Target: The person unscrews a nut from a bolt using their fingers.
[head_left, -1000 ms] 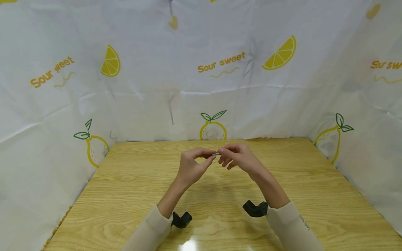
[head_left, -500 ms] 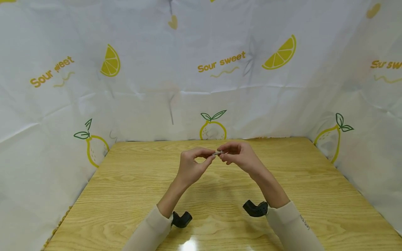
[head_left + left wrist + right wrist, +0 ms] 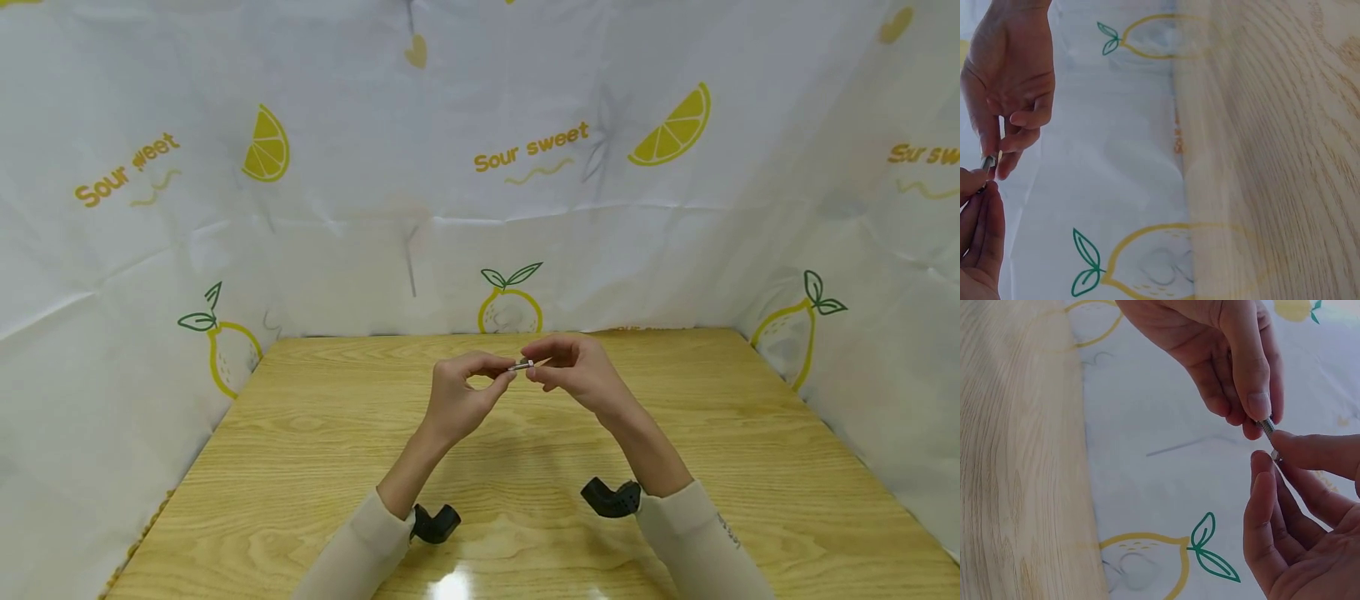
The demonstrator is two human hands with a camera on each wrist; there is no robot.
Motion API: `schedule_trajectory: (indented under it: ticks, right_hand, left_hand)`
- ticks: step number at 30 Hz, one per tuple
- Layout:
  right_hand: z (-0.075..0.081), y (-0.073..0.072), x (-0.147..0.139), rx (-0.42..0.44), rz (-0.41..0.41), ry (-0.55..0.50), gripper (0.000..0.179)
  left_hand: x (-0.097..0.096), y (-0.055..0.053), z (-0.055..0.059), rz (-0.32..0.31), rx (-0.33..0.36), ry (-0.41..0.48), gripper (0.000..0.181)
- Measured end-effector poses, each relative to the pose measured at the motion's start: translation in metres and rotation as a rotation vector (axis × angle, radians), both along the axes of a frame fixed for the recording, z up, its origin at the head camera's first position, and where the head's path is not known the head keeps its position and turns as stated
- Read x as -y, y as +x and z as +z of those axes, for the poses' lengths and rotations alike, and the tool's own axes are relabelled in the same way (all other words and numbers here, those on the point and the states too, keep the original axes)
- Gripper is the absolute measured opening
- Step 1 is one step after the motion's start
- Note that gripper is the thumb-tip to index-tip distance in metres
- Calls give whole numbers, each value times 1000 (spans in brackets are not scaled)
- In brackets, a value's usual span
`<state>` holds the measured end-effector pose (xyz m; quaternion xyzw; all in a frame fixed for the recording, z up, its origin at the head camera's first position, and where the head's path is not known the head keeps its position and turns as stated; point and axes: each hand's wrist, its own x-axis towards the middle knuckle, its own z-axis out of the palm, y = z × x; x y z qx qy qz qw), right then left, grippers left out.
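Above the table, a small silver bolt (image 3: 522,366) spans the gap between the two hands. My left hand (image 3: 459,400) pinches one end between thumb and fingertips. In the right wrist view, the bolt's threaded shank (image 3: 1268,427) comes out from under the left thumb. My right hand (image 3: 585,377) has its thumb and fingers at the other end, around a wider shiny piece (image 3: 1276,455), either a head or a nut. Seen from the left wrist, that metal end (image 3: 988,162) sits between the right fingertips, partly hidden by them.
A wood-grain table (image 3: 322,467) lies beneath both hands. White cloth (image 3: 337,275) printed with lemons hangs at the back and both sides. Black wrist mounts (image 3: 435,525) stick out from both cream sleeves (image 3: 367,542).
The right thumb and fingers have shifted and spread slightly around the bolt's end, leaving more of the metal in sight. The left hand keeps its pinch in nearly the same place.
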<state>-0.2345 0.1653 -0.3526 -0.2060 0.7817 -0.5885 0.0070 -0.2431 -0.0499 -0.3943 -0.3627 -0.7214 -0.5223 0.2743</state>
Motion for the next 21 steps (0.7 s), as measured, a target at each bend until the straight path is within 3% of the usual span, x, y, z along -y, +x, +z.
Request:
schedule_trajectory:
  ticks: [21]
  right_hand:
    - [2,0,-2,35,-2,18,30]
  left_hand:
    - [0,1,1,10,-25,-11,10]
